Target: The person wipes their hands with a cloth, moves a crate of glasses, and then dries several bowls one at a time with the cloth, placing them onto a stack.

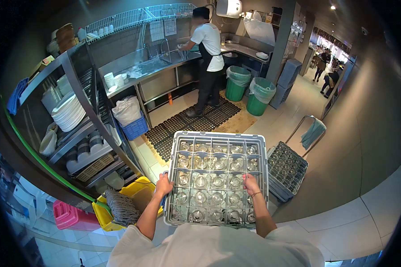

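A grey divided rack (218, 133) full of upturned clear glasses lies in front of my body. At its left side, my left hand (163, 184) has its fingers closed around the outer edge. My right hand (251, 183) is closed at the right part of the rack, over the compartments near a glass; what its fingers grip, if anything, is too small to make out.
A co-worker (207, 44) stands at the sink (147, 69) on a black mat (165, 138). Green bins (260, 100) stand beyond. A trolley with another glass rack (287, 164) is right; a yellow mop bucket (103, 219) and plate shelves (71, 153) are left.
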`<state>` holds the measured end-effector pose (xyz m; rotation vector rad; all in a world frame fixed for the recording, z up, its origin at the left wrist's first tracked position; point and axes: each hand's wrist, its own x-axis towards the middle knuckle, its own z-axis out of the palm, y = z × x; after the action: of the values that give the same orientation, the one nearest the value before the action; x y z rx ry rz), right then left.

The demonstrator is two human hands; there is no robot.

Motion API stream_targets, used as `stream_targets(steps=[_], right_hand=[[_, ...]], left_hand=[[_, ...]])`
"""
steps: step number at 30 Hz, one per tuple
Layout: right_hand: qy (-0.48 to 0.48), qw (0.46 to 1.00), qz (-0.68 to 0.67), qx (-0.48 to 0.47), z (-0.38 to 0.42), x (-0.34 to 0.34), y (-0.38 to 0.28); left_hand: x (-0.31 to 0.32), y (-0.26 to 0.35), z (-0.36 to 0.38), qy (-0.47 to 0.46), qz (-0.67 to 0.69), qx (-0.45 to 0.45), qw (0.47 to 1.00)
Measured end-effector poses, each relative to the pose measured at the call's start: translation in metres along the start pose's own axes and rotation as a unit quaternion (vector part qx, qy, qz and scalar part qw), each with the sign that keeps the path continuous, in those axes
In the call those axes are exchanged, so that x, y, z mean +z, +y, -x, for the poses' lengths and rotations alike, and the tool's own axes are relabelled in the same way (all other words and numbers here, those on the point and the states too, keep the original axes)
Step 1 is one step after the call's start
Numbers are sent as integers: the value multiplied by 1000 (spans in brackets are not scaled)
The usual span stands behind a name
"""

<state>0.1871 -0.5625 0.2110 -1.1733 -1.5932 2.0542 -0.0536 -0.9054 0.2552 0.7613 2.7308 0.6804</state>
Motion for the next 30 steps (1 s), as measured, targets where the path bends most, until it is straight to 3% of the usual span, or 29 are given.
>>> stream_targets(steps=[17, 25, 27, 30], right_hand=[[7, 1000, 8, -7, -6, 3, 1], [55, 998, -5, -1, 0, 6, 2], [24, 997, 77, -18, 3, 5, -3], [62, 995, 75, -34, 1, 11, 1]], left_hand=[[8, -8, -7, 4, -6, 1, 1000], [10, -10, -10, -7, -34, 11, 999], [11, -14, -10, 21, -8, 49, 999], [13, -18, -13, 7, 11, 51, 999]])
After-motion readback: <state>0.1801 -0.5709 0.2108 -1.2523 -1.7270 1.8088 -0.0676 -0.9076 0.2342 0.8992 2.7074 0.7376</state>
